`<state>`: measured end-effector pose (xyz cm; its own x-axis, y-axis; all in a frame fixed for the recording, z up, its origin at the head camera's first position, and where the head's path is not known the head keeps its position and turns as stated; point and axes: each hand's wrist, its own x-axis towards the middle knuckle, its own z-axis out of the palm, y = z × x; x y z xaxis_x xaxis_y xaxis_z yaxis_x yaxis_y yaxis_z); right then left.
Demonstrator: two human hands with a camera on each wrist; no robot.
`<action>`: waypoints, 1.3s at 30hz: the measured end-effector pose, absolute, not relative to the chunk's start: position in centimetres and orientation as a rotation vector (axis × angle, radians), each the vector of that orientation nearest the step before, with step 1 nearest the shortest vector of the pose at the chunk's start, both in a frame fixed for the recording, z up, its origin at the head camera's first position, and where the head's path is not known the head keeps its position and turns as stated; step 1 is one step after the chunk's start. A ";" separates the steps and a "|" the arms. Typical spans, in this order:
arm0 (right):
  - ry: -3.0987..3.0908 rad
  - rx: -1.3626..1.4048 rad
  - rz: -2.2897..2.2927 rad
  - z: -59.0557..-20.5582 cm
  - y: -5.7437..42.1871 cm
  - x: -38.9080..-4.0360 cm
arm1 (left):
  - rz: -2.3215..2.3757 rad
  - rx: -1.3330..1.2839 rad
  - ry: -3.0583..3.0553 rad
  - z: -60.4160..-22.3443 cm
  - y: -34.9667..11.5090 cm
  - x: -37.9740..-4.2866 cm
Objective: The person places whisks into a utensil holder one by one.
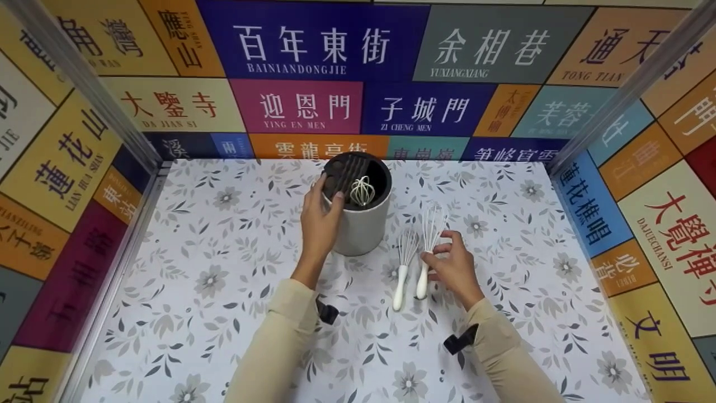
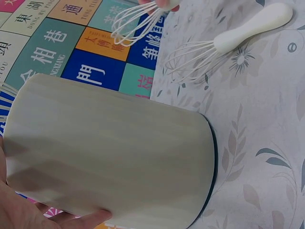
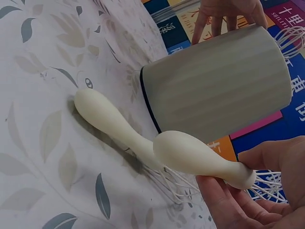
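A pale grey utensil holder [image 1: 361,232] with a dark slotted top stands upright on the table. Wires of a whisk [image 1: 362,191] stick up out of its opening; the rest of that whisk is hidden inside. My left hand [image 1: 321,218] holds the holder's left side near the rim, its thumb on the near side. My right hand [image 1: 454,266] pinches a white whisk [image 3: 195,155] between thumb and fingers where handle meets wires; this whisk is lifted, wires pointing away. Just left of it, another white whisk [image 1: 400,285] lies on the table, its wires toward the holder.
A white cloth [image 1: 224,324] with grey flowers and leaves covers the table. Colourful panels [image 1: 307,106] with Chinese characters rise along the back and both sides. Metal posts [image 1: 100,84] stand at the back corners.
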<state>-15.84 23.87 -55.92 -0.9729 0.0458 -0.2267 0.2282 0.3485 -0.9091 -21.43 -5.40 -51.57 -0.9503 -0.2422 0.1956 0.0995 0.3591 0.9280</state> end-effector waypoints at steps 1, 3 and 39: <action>2.446 0.246 -1.693 -55.7 23.8 -15.9 | -1.615 0.123 -2.329 -51.6 -5.4 -21.4; 2.462 0.242 -1.694 -55.3 23.5 -16.1 | -1.616 0.123 -2.327 -51.6 -5.4 -21.4; 2.579 -0.179 -1.890 -44.8 17.1 -21.5 | -1.639 0.132 -2.308 -51.7 -5.5 -21.5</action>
<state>-21.50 17.09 -44.77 -0.9919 -0.0541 0.1153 -0.1262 0.2977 -0.9463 -21.53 -5.49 -51.71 -0.9486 -0.2497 0.1943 0.1011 0.3427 0.9340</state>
